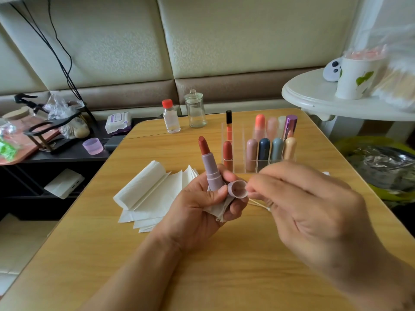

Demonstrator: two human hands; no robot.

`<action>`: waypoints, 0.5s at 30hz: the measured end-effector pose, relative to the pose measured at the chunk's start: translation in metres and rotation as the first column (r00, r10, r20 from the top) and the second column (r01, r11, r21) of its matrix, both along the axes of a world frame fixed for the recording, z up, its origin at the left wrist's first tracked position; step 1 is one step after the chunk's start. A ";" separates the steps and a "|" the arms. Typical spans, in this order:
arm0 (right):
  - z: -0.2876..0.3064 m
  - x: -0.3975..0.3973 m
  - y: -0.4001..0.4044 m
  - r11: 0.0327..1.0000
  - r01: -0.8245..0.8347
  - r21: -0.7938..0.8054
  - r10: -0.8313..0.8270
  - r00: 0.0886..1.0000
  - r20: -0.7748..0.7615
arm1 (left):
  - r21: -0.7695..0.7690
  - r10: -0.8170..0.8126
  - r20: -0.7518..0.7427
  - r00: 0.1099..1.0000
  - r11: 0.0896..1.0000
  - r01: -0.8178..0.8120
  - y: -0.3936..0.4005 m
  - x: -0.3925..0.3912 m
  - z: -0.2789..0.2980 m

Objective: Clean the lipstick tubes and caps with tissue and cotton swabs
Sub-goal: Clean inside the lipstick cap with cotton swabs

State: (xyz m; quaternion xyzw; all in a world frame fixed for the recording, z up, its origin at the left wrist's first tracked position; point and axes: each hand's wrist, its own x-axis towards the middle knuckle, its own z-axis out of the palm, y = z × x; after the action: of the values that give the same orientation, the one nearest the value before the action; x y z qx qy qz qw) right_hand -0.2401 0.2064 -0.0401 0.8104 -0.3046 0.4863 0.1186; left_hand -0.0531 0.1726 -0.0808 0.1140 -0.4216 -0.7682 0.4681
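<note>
Wooden table (224, 277) carries everything, both forearms reaching in from the near edge. Left hand (202, 205) grips an open mauve lipstick tube (212, 169) upright, red bullet (204, 145) wound out on top, and also holds the matching mauve cap (238, 189) and a scrap of tissue (219, 209) under it, cap mouth facing the camera. Right hand (310, 207) just right of the cap, fingers curled in a pinch at the cap rim; looks like a cotton swab but it's blurred, can't tell for sure. Thin swab sticks (258, 203) lie on the table under that hand. Left of the hands, folded white tissues (148, 191) fanned out flat. Behind the hands, clear acrylic organizer (238, 167) with capped lipsticks (263, 151) standing in its slots. Further back, small clear bottle with red cap (170, 116) beside a lidded glass jar (195, 110). Far right, white side table (314, 95) with a paper cup (354, 77).
</note>
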 end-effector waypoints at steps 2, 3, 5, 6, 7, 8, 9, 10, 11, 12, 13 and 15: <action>-0.001 0.000 0.001 0.999 -0.001 0.032 0.001 1.000 0.016 | -0.005 -0.006 0.004 1.000 1.000 0.006 0.000 0.000 0.000; -0.001 0.000 0.001 0.998 -0.015 0.059 0.013 0.999 0.029 | -0.007 -0.010 0.003 1.000 1.000 0.010 0.000 0.000 0.000; -0.001 0.000 -0.001 0.996 -0.040 0.085 0.035 0.998 0.059 | -0.007 -0.015 -0.002 1.000 1.000 0.015 0.000 0.000 0.000; -0.002 0.000 -0.001 0.996 -0.043 0.073 0.038 0.997 0.069 | -0.004 -0.013 0.002 1.000 1.000 0.013 0.000 0.000 -0.001; -0.002 0.001 -0.001 0.998 -0.035 0.052 0.032 0.997 0.069 | -0.002 -0.009 0.008 1.000 1.000 0.009 0.000 0.000 -0.001; -0.002 0.002 -0.001 0.999 -0.021 0.034 0.019 0.998 0.067 | -0.004 -0.007 0.013 1.000 1.000 0.007 0.000 0.000 -0.001; -0.001 0.003 0.000 1.000 -0.016 0.027 0.014 0.998 0.060 | -0.008 -0.007 0.016 1.000 1.000 0.007 0.000 -0.001 -0.001; 0.000 0.004 0.001 0.999 -0.019 0.029 0.017 0.998 0.054 | -0.011 -0.008 0.017 1.000 1.000 0.008 0.000 -0.001 -0.001; 0.000 0.005 0.002 0.999 -0.023 0.034 0.022 0.999 0.050 | -0.011 -0.008 0.020 1.000 1.000 0.008 0.000 -0.001 -0.002; 0.000 0.005 0.002 0.999 -0.026 0.043 0.024 0.998 0.050 | -0.011 -0.005 0.025 1.000 1.000 0.005 0.000 -0.001 -0.002; 0.000 0.004 0.001 0.998 -0.029 0.054 0.026 0.998 0.056 | -0.010 -0.002 0.029 1.000 1.000 0.003 0.000 -0.001 -0.002; -0.001 0.001 0.000 0.997 -0.027 0.069 0.023 0.998 0.063 | -0.009 -0.005 0.023 1.000 1.000 0.005 0.000 -0.001 -0.003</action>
State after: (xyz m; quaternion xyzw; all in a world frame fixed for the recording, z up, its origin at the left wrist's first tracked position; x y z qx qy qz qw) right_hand -0.2388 0.2063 -0.0408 0.8021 -0.3147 0.5020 0.0747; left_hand -0.0544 0.1728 -0.0839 0.1197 -0.4306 -0.7663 0.4616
